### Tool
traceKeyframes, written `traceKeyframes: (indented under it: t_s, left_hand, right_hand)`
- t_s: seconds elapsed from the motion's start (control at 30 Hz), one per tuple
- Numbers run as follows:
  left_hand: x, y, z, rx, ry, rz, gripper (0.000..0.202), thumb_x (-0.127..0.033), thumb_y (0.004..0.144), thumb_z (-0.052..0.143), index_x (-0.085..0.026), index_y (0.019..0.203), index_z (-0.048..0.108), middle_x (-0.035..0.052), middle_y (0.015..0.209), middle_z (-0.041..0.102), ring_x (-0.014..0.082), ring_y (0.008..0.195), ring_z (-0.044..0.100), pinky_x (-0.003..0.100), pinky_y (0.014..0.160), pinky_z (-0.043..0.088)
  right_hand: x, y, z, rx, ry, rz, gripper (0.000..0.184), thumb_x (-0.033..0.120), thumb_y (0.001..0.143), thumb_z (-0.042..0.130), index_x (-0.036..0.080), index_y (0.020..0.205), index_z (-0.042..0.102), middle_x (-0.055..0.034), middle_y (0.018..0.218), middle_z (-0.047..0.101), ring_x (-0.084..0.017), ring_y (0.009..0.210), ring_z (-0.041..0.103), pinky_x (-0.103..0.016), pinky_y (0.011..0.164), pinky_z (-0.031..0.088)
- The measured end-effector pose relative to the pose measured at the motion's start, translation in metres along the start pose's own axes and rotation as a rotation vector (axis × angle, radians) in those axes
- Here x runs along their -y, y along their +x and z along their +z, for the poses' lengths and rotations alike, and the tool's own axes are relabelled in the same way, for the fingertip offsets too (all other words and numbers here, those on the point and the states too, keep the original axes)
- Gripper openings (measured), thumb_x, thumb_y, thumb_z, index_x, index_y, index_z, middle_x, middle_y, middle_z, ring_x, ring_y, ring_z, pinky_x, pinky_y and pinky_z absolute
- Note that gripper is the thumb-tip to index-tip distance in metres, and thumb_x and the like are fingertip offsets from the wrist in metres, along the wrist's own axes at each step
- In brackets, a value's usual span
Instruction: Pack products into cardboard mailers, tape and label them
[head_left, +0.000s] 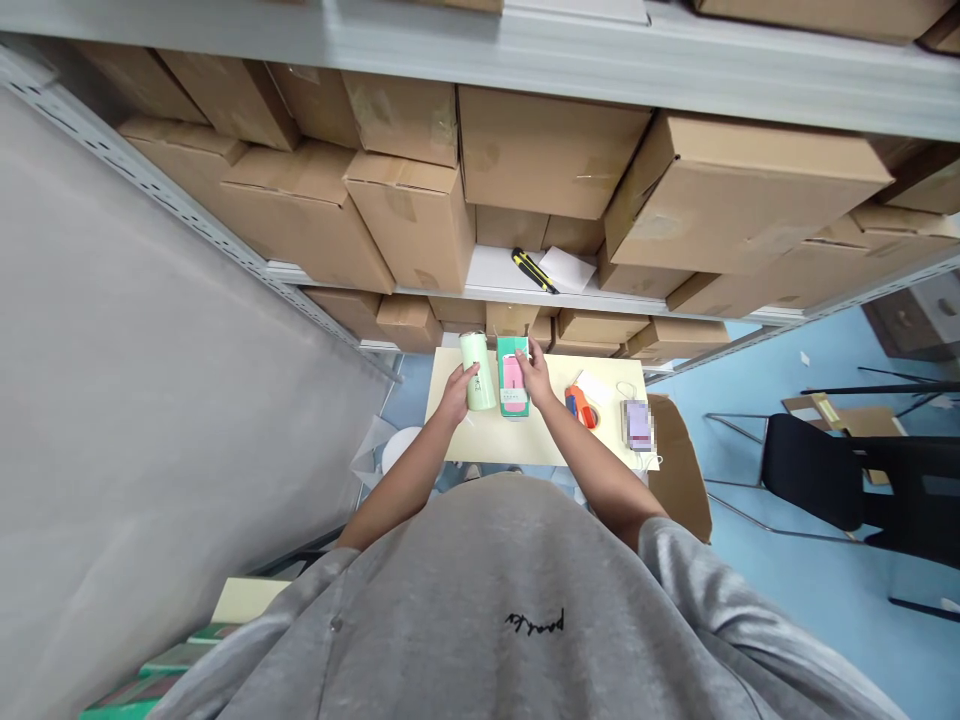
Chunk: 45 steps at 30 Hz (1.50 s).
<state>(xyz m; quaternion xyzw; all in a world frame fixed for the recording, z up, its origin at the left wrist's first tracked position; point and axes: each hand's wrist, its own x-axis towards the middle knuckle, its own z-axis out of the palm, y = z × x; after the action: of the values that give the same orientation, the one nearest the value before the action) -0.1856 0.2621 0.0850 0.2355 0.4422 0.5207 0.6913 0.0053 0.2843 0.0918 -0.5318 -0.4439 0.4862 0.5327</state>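
My left hand (455, 394) is closed around a pale green tumbler (477, 370), which tilts slightly and shows dark lettering on its side. Just right of it, my right hand (535, 372) grips a green and pink box (514, 385) by its right edge. The top flaps of this box appear raised. A small gap separates the tumbler from the box. Both are above a cream table (540, 440). To the right of my right hand lies an orange and blue tape dispenser (581, 405).
Shelves of cardboard boxes (409, 215) rise in front. A yellow and black utility knife (534, 270) lies on the shelf beside white paper (568, 267). A phone-like purple item (638, 425) rests at the table's right end. A black chair (814, 470) stands at right, a grey wall (165, 380) at left.
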Motion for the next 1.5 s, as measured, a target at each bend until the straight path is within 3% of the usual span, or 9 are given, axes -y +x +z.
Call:
traceKeyframes:
  t_s: [0.33, 0.6, 0.8, 1.07, 1.17, 1.3, 1.4, 1.5]
  left_hand:
    - [-0.003, -0.001, 0.006, -0.038, 0.037, 0.035, 0.061, -0.053, 0.068, 0.094, -0.019, 0.111, 0.067, 0.0104, 0.103, 0.08, 0.0299, 0.106, 0.075, 0.041, 0.094, 0.057]
    - [-0.002, 0.004, 0.005, -0.098, -0.004, 0.073, 0.061, -0.06, 0.067, 0.09, -0.021, 0.108, 0.068, 0.0053, 0.095, 0.076, 0.0297, 0.107, 0.074, 0.039, 0.093, 0.057]
    - [0.0, 0.012, 0.001, -0.188, -0.121, 0.001, 0.06, -0.067, 0.07, 0.083, -0.021, 0.104, 0.065, 0.0027, 0.087, 0.073, 0.0257, 0.095, 0.074, 0.034, 0.082, 0.057]
    - [0.002, 0.01, 0.005, -0.167, 0.019, 0.153, 0.061, -0.055, 0.07, 0.091, -0.023, 0.115, 0.066, 0.0036, 0.098, 0.074, 0.0217, 0.092, 0.072, 0.033, 0.085, 0.055]
    - [-0.01, 0.009, 0.012, -0.202, 0.003, 0.207, 0.06, -0.061, 0.075, 0.086, -0.021, 0.115, 0.066, 0.0044, 0.095, 0.074, 0.0208, 0.087, 0.073, 0.032, 0.082, 0.055]
    - [-0.05, 0.009, 0.029, -0.233, 0.039, 0.408, 0.06, -0.069, 0.083, 0.077, -0.021, 0.117, 0.065, 0.0051, 0.097, 0.074, 0.021, 0.088, 0.073, 0.031, 0.081, 0.057]
    - [-0.083, 0.015, 0.046, -0.238, 0.168, 0.598, 0.065, -0.074, 0.086, 0.072, -0.023, 0.125, 0.062, 0.0054, 0.105, 0.074, 0.0204, 0.095, 0.073, 0.031, 0.085, 0.057]
    - [-0.103, 0.027, 0.062, -0.191, 0.319, 0.713, 0.069, -0.074, 0.083, 0.076, -0.024, 0.128, 0.06, 0.0064, 0.114, 0.072, 0.0215, 0.104, 0.072, 0.03, 0.09, 0.056]
  right_hand:
    - [0.002, -0.001, 0.001, 0.074, 0.027, -0.01, 0.086, 0.066, 0.086, 0.072, 0.031, 0.159, 0.047, -0.0093, 0.15, 0.062, -0.028, 0.132, 0.061, -0.046, 0.114, 0.051]
    - [0.004, -0.001, 0.001, 0.086, -0.024, 0.028, 0.071, 0.06, 0.09, 0.069, 0.033, 0.154, 0.053, -0.0045, 0.146, 0.065, -0.026, 0.128, 0.061, -0.048, 0.112, 0.052]
    - [0.006, -0.002, 0.001, 0.096, -0.032, 0.01, 0.07, 0.058, 0.091, 0.069, 0.033, 0.154, 0.053, -0.0046, 0.149, 0.064, -0.027, 0.138, 0.056, -0.049, 0.118, 0.047]
    - [0.007, -0.005, 0.003, 0.094, -0.057, -0.04, 0.074, 0.065, 0.092, 0.067, 0.031, 0.156, 0.051, -0.0068, 0.153, 0.062, -0.028, 0.142, 0.054, -0.049, 0.123, 0.043]
    - [0.002, -0.006, 0.002, 0.123, -0.065, -0.087, 0.081, 0.066, 0.089, 0.072, 0.03, 0.158, 0.05, -0.01, 0.154, 0.059, -0.03, 0.137, 0.058, -0.048, 0.12, 0.045]
    - [-0.008, -0.006, -0.002, 0.149, -0.138, -0.149, 0.093, 0.067, 0.082, 0.08, 0.027, 0.159, 0.049, -0.0133, 0.153, 0.057, -0.033, 0.139, 0.057, -0.049, 0.12, 0.045]
    - [-0.014, -0.005, -0.003, 0.163, -0.226, -0.18, 0.101, 0.068, 0.076, 0.084, 0.023, 0.159, 0.049, -0.0155, 0.152, 0.056, -0.035, 0.141, 0.054, -0.049, 0.121, 0.042]
    - [-0.015, -0.005, 0.0, 0.175, -0.245, -0.223, 0.103, 0.068, 0.076, 0.085, 0.023, 0.16, 0.048, -0.0159, 0.151, 0.056, -0.036, 0.141, 0.053, -0.051, 0.123, 0.04]
